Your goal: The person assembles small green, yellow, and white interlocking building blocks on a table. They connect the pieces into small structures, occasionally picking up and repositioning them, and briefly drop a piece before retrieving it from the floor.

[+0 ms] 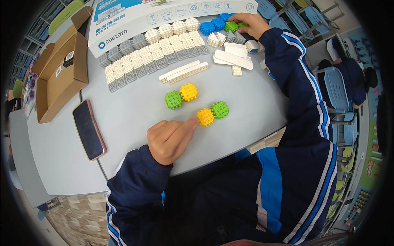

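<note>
My left hand (169,140) is closed, its fingertips pinching the left edge of a yellow studded cube block (205,117). A green studded cube block (220,110) adjoins that yellow one on its right. Just beyond lies another pair side by side: a green block (173,99) and a yellow block (189,92). At the far right, my right hand (255,25) reaches over the table with thumb and fingers around a green block (231,26); more green shows beneath the fingers. Blue cube blocks (207,28) sit beside it.
Rows of cream flat pieces (168,50), grey flat pieces (159,63) and cream cubes (166,30) line the far side before a large white box (139,30). Long white pieces (184,72) lie nearer. At left are a phone (89,130) and an open cardboard box (76,84).
</note>
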The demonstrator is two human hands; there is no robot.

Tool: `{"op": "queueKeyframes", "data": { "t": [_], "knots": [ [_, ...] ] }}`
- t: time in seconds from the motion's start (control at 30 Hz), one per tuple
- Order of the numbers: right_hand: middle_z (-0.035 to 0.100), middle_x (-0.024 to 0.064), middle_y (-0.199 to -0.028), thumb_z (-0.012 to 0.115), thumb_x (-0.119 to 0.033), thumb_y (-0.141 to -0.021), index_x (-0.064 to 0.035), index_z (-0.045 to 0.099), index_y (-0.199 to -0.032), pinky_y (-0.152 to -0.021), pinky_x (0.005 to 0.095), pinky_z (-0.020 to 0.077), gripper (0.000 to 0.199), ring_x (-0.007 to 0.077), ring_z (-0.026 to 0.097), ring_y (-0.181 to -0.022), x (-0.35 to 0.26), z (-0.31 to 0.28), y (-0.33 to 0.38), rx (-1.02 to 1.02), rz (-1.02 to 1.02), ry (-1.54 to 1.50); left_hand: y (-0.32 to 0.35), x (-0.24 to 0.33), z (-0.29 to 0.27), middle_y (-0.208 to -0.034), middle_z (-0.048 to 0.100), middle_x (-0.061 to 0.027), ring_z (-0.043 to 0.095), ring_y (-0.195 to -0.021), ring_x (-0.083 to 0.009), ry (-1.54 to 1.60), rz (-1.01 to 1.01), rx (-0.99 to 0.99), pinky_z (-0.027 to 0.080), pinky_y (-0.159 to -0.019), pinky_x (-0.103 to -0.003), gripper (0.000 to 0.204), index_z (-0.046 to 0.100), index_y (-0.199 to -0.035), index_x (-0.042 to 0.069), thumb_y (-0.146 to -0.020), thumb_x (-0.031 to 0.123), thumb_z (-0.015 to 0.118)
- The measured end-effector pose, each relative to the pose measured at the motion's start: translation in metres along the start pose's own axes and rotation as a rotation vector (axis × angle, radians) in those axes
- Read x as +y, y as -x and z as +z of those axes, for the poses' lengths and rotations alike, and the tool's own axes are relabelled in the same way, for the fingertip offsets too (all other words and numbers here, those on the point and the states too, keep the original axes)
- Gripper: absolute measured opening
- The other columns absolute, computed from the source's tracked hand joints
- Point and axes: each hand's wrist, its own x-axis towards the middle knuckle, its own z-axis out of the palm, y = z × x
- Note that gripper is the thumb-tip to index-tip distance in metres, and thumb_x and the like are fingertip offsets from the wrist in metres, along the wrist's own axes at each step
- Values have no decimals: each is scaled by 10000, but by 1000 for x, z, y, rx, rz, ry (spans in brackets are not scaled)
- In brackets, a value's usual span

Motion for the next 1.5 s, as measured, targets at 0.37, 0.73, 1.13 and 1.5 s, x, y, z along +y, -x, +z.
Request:
{"op": "queueKeyframes", "data": {
  "t": [0.37, 0.73, 1.13, 1.5],
  "knots": [
    [684, 132, -1177, 731, -26, -826, -48, 655, -1229, -930, 381, 531, 410, 313, 649, -1084, -114, -71, 49, 204, -287, 68, -1, 6, -19, -969, 666, -148, 652, -723, -217, 41, -11, 89, 554, -653, -293, 520, 658, -1146, -26, -684, 34, 889],
    [660, 132, -1049, 733, -98, -726, 0, 689, -1143, -792, 356, 534, 430, 285, 646, -951, -257, -7, 88, 124, -534, -198, 2, 0, -8, -1022, 663, -166, 697, -829, -282, 86, -60, 209, 577, -667, -318, 552, 655, -1113, -14, -638, 80, 919],
    [708, 122, -993, 890, -179, -684, -18, 709, -1115, -744, 341, 529, 495, 271, 656, -880, -182, 40, 74, 161, -269, -509, 10, -15, -26, -999, 668, -169, 692, -813, -249, 123, -156, -164, 565, -729, -310, 484, 676, -1063, -51, -608, 32, 819],
    [708, 126, -1090, 893, -156, -623, -15, 710, -1102, -874, 375, 541, 532, 306, 650, -1028, -180, 54, 73, 247, -343, -555, 1, -23, -20, -898, 695, -153, 695, -819, -312, 61, -36, -224, 564, -732, -346, 465, 675, -997, -22, -573, 69, 843]
  ]
}}
